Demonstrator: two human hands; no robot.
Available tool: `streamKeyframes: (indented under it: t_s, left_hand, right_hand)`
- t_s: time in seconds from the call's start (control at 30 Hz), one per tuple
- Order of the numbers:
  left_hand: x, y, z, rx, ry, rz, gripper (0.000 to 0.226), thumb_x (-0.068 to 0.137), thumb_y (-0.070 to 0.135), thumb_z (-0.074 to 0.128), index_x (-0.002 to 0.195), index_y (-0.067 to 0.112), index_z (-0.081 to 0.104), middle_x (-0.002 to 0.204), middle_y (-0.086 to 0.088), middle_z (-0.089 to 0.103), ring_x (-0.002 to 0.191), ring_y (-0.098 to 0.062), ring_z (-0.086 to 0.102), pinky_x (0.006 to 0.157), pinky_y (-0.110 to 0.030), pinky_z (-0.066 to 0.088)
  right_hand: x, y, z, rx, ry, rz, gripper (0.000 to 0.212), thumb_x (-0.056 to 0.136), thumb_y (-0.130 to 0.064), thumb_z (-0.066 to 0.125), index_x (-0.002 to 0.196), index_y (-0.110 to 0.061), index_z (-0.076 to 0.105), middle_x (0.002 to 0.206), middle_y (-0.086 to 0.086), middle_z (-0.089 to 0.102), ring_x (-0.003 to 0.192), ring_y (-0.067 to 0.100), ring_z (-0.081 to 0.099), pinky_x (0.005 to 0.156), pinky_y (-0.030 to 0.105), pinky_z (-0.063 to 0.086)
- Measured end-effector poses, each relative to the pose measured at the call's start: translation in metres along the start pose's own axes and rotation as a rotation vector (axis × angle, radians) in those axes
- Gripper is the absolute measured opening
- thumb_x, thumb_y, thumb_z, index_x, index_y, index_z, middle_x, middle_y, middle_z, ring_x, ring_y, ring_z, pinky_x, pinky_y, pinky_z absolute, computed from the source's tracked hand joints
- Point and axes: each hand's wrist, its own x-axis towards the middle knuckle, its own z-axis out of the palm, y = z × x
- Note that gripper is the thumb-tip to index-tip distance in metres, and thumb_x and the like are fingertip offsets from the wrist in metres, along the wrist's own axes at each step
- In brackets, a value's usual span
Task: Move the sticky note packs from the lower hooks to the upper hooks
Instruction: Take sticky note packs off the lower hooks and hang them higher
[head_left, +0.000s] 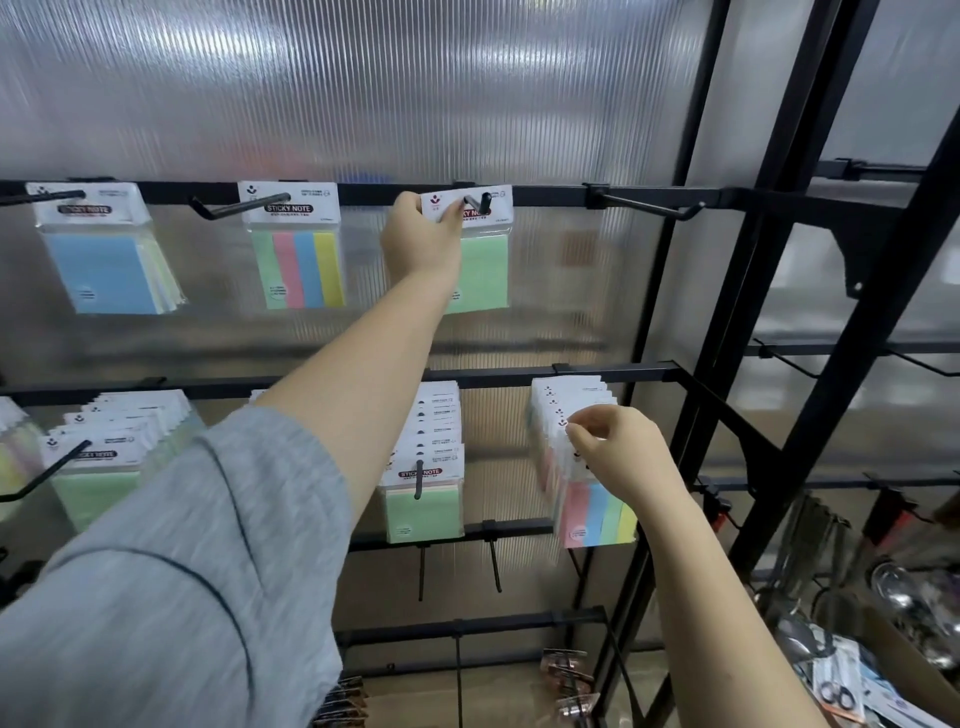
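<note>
My left hand (421, 234) is raised to the upper rail and pinches the white header of a green sticky note pack (483, 270), which hangs on the third upper hook (480, 201). Two more packs hang on upper hooks: a blue one (104, 270) and a striped one (304, 267). The fourth upper hook (654, 208) is bare. My right hand (618, 452) pinches the front striped pack (597, 514) of a row on the right lower hook. Rows of green packs hang on lower hooks in the middle (423, 499) and at the left (98, 467).
A black metal rack frame (810, 291) stands at the right before a ribbed translucent panel. Bare hooks (493, 561) stick out below the lower rail. Metal utensils and scissors packs (852, 680) lie at the bottom right. Copper-coloured clips (569, 675) hang at the bottom.
</note>
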Motion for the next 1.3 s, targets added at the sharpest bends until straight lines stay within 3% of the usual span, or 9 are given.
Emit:
streamKeyframes:
  t_s: [0.17,0.3,0.37,0.47,0.7,1.03,1.17,1.3]
  left_hand:
    - [0.009,-0.002,0.006,0.065,0.000,-0.019,0.049,0.089,0.037,0.061,0.064,0.021,0.022,0.065,0.007,0.031,0.061,-0.014,0.031,0.044,-0.023,0.019]
    - [0.010,-0.001,0.009,0.112,-0.012,-0.049,0.041,0.091,0.038,0.059,0.067,0.019,0.032,0.082,-0.004,0.045,0.072,-0.019,0.040,0.044,-0.025,0.021]
    - [0.010,-0.001,0.011,0.123,-0.022,-0.046,0.030,0.091,0.039,0.058,0.086,0.010,0.050,0.096,-0.012,0.057,0.078,-0.025,0.050,0.049,-0.027,0.026]
    - [0.014,-0.002,0.013,0.132,-0.028,-0.048,0.034,0.091,0.040,0.057,0.101,0.008,0.052,0.109,-0.011,0.061,0.097,-0.027,0.059,0.062,-0.027,0.032]
    - [0.019,-0.003,0.016,0.172,-0.060,-0.058,0.039,0.093,0.038,0.055,0.111,0.004,0.051,0.111,-0.011,0.060,0.098,-0.027,0.058,0.066,-0.030,0.037]
    - [0.010,-0.011,0.013,0.167,-0.079,-0.160,0.041,0.093,0.037,0.054,0.116,0.003,0.050,0.118,-0.011,0.059,0.106,-0.029,0.058,0.074,-0.031,0.039]
    - [-0.011,-0.030,0.002,0.226,-0.095,-0.221,0.041,0.096,0.035,0.050,0.122,0.004,0.047,0.120,-0.010,0.057,0.108,-0.029,0.056,0.079,-0.032,0.040]
    - [-0.036,-0.050,-0.014,0.287,-0.127,-0.242,0.032,0.097,0.037,0.047,0.107,0.007,0.050,0.113,-0.010,0.060,0.095,-0.027,0.055,0.072,-0.028,0.034]
  right_hand:
    - [0.000,0.001,-0.003,0.008,0.010,0.006,0.023,0.093,-0.021,0.053,0.109,-0.014,0.068,0.106,-0.003,0.069,0.097,0.013,0.061,0.083,0.026,0.048]
    - [0.001,0.001,-0.003,0.006,0.007,0.009,0.024,0.093,-0.021,0.053,0.111,-0.014,0.068,0.107,-0.002,0.069,0.102,0.014,0.060,0.086,0.026,0.047]
    - [0.002,0.002,-0.003,0.004,0.011,0.009,0.024,0.093,-0.022,0.054,0.111,-0.014,0.068,0.106,-0.002,0.069,0.102,0.013,0.060,0.085,0.025,0.046]
    - [0.003,0.004,-0.004,0.001,0.012,0.013,0.024,0.093,-0.022,0.054,0.110,-0.015,0.068,0.105,-0.003,0.069,0.097,0.012,0.060,0.079,0.022,0.043]
    - [0.002,0.008,-0.010,-0.037,0.007,0.005,0.024,0.093,-0.021,0.052,0.110,-0.016,0.068,0.104,-0.003,0.069,0.085,0.010,0.058,0.072,0.021,0.041]
    - [-0.001,0.015,-0.012,-0.032,0.013,0.005,0.024,0.092,-0.021,0.053,0.110,-0.015,0.068,0.105,-0.003,0.069,0.088,0.008,0.056,0.074,0.021,0.040]
    - [-0.004,0.019,-0.012,-0.029,0.014,0.007,0.026,0.092,-0.023,0.053,0.113,-0.016,0.067,0.112,-0.002,0.068,0.103,0.013,0.059,0.078,0.022,0.040]
    - [-0.008,0.025,-0.012,-0.009,0.022,0.030,0.028,0.091,-0.021,0.052,0.114,-0.017,0.066,0.117,0.002,0.065,0.107,0.018,0.058,0.079,0.026,0.044]
